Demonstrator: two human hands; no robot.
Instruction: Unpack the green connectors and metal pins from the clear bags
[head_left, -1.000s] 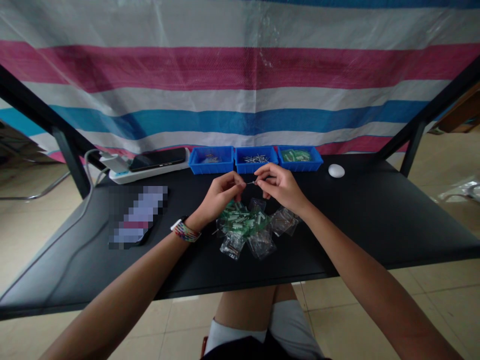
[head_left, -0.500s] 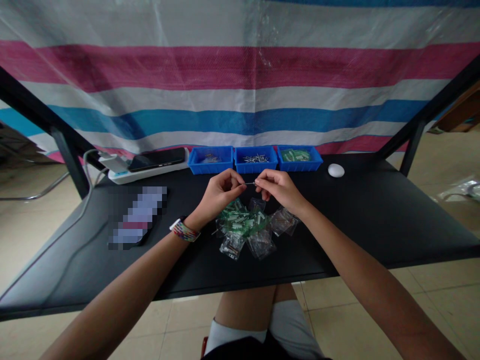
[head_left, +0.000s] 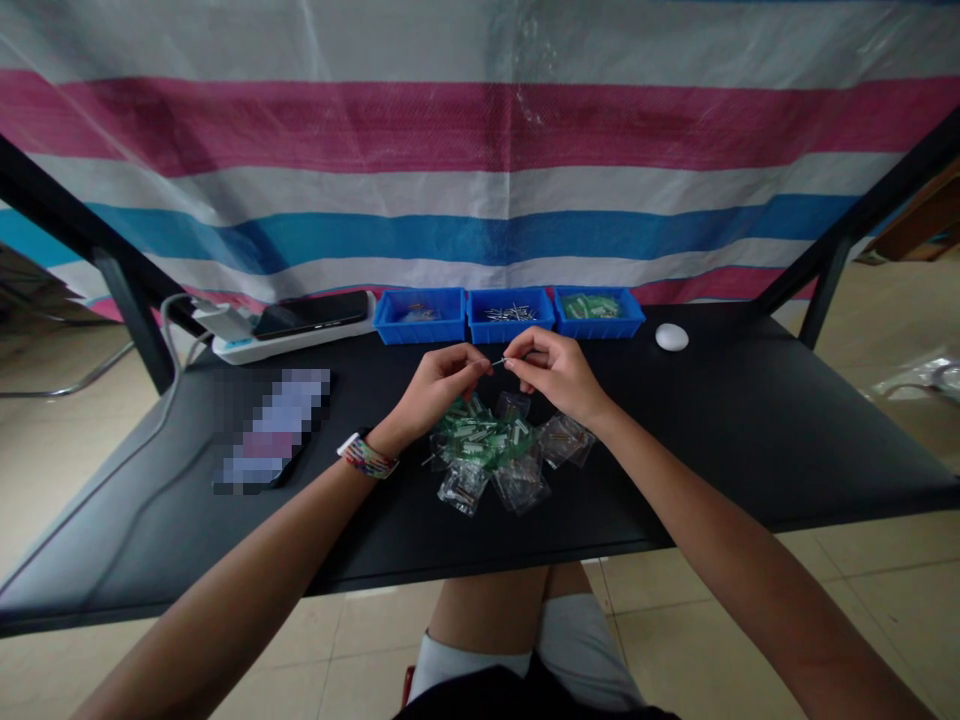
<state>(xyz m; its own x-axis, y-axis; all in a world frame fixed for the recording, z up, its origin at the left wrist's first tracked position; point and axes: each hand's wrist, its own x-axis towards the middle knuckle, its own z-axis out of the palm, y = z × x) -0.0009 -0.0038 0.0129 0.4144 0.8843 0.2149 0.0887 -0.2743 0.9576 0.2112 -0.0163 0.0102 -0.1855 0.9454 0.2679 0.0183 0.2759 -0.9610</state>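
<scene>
Between my fingertips spans a thin metal pin (head_left: 499, 362), too small to make out in detail. My left hand (head_left: 444, 388) pinches its left end, and my right hand (head_left: 553, 372) pinches the other. Below them on the black table lies a pile of green packets (head_left: 480, 435) with pale pieces inside. Small clear plastic bags (head_left: 521, 487) with little parts in them spread around that pile. Just beyond my hands, the middle blue bin (head_left: 511, 315) holds loose metal pins.
The left blue bin (head_left: 420, 316) contains small clear bags; the right blue bin (head_left: 598, 313) contains green packets. A white power strip (head_left: 277, 345) carries a black phone (head_left: 311, 316). Another phone (head_left: 277, 430), its screen blurred, lies left. A white mouse-like object (head_left: 672, 338) sits right.
Both hands stay together over the pile, still pinching the thin pin. My right hand has shifted slightly up and left, and the pin now tilts a little. The gap between my fingertips is smaller.
</scene>
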